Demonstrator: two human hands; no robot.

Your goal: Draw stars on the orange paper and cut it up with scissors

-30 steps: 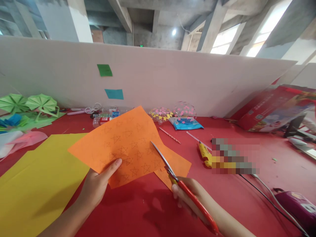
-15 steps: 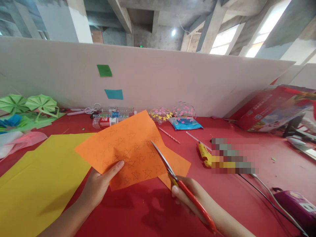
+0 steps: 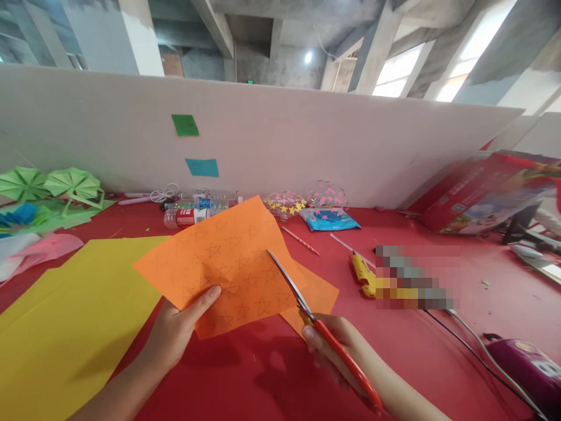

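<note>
My left hand (image 3: pixel 184 324) pinches the lower left part of an orange sheet of paper (image 3: pixel 236 245), thumb on top and the other fingers hidden beneath. Rows of stars are drawn on this sheet. Red-handled scissors (image 3: pixel 339 351) are gripped in my right hand (image 3: pixel 333 342), their blades pointing up and left over the sheet's right side. I cannot tell whether the blades touch the paper. Under the scissors, a second orange piece of paper (image 3: pixel 315 286) shows to the right of the first.
Yellow paper (image 3: pixel 87 304) covers the left of the red table (image 3: pixel 210 380). Plastic bottles (image 3: pixel 186 217), a blue wipes packet (image 3: pixel 331 220) and a striped straw (image 3: pixel 301 240) are behind. A yellow glue gun (image 3: pixel 363 273), partly pixelated, lies right, with cables and a purple object (image 3: pixel 526 368).
The orange sheet shifts very slightly in my left hand. The scissors have moved a touch left, and both hands stay almost where they were.
</note>
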